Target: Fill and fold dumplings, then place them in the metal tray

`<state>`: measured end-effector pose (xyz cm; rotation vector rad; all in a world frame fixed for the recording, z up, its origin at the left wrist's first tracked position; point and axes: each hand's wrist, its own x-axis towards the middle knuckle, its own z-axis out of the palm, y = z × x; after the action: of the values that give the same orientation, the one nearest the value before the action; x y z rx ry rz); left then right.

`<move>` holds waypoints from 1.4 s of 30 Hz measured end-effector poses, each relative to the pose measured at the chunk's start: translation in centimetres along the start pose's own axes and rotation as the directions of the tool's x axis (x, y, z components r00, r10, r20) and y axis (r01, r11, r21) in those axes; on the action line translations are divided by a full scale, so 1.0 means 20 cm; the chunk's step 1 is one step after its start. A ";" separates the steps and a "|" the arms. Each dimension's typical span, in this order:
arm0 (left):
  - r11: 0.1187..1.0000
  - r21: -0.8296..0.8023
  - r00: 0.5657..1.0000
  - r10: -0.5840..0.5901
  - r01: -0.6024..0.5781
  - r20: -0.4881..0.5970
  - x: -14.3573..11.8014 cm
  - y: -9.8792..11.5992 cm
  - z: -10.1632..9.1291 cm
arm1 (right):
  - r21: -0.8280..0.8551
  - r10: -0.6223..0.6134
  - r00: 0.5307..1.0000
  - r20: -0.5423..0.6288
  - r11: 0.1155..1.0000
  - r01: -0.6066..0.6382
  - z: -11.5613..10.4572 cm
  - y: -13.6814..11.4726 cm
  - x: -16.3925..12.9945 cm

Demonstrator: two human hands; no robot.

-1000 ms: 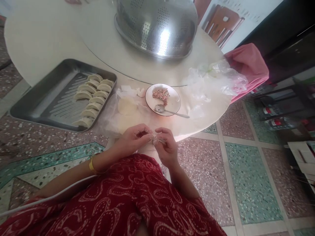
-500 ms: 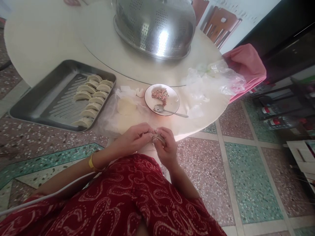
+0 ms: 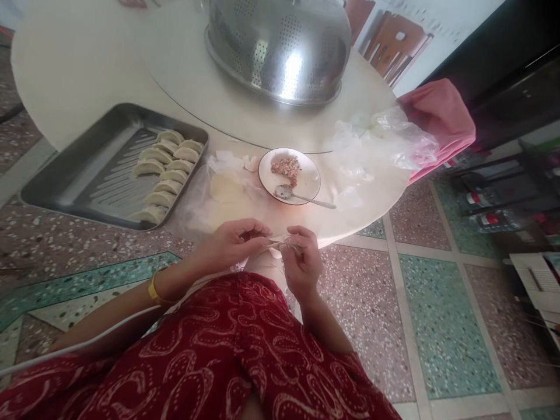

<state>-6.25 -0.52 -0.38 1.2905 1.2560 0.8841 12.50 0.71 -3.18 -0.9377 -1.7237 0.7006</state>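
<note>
Between my two hands is a pale dumpling [image 3: 280,244], mostly covered by my fingers. My left hand [image 3: 238,240] pinches its left end between thumb and fingertips. My right hand [image 3: 303,259] is curled round the other end. Just beyond them is a white plate [image 3: 266,185] with a dark rim, which bears a heap of minced filling [image 3: 286,166] and a metal spoon [image 3: 312,202]. Round dough wrappers [image 3: 226,188] lie on a plastic bag left of the plate. Several folded dumplings [image 3: 168,185] sit along the right side of a metal tray [image 3: 87,213].
A large perforated metal dome [image 3: 280,52] stands on the round table [image 3: 87,70]. Crumpled clear plastic bags [image 3: 380,140] lie at the right, against a pink cloth-covered object [image 3: 441,125]. Wooden chairs [image 3: 394,46] stand behind. A white cable [image 3: 100,344] runs by my left forearm.
My hands have moved slightly apart, the right one to the right. A pale edge of the dumpling now shows stretched between my fingertips. The view has shifted a little.
</note>
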 end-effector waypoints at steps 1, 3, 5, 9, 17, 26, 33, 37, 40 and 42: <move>1.000 0.025 1.000 0.002 -0.002 0.000 0.00 0.00 -0.01 | 0.001 -0.003 1.000 0.002 1.000 0.003 0.00 0.00 0.00; 0.996 0.093 1.000 0.011 -0.010 -0.011 -0.01 0.02 -0.01 | -0.006 -0.014 1.000 0.010 1.000 0.014 0.00 0.00 0.00; 0.988 0.156 0.999 0.025 -0.020 -0.029 -0.02 0.04 -0.02 | -0.019 -0.026 0.999 0.022 0.999 0.027 0.01 0.00 0.00; 0.983 0.179 0.998 0.051 -0.042 -0.048 -0.02 0.04 -0.02 | -0.048 -0.018 0.998 0.066 0.999 0.021 0.01 -0.02 0.01; 0.997 -0.083 1.000 -0.007 0.008 0.006 -0.02 0.03 -0.01 | -0.065 -0.081 0.982 0.170 0.994 0.093 0.02 -0.04 0.01; 0.996 -0.084 0.999 0.034 -0.032 0.022 -0.03 0.09 -0.01 | -0.077 -0.149 0.968 0.201 0.983 0.167 0.01 -0.06 0.01; 0.993 -0.001 0.993 0.114 -0.114 0.028 -0.04 0.10 0.00 | -0.088 -0.122 0.980 0.156 0.987 0.137 0.01 -0.07 0.02; 0.956 0.172 0.971 0.234 -0.238 0.043 -0.04 0.11 0.00 | -0.117 -0.120 0.982 0.148 0.983 0.138 0.01 -0.07 0.02; 0.865 0.321 0.919 0.392 -0.386 0.049 -0.05 0.10 0.02 | -0.121 -0.085 0.990 0.111 0.988 0.099 0.01 -0.07 0.02; 0.814 0.370 0.882 0.469 -0.449 0.039 -0.06 0.09 0.04 | -0.119 -0.062 0.995 0.083 0.990 0.071 0.01 -0.06 0.01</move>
<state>-5.37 -1.51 1.40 1.9425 1.2062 1.0561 11.94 0.30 -2.13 -0.9419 -1.8768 0.6011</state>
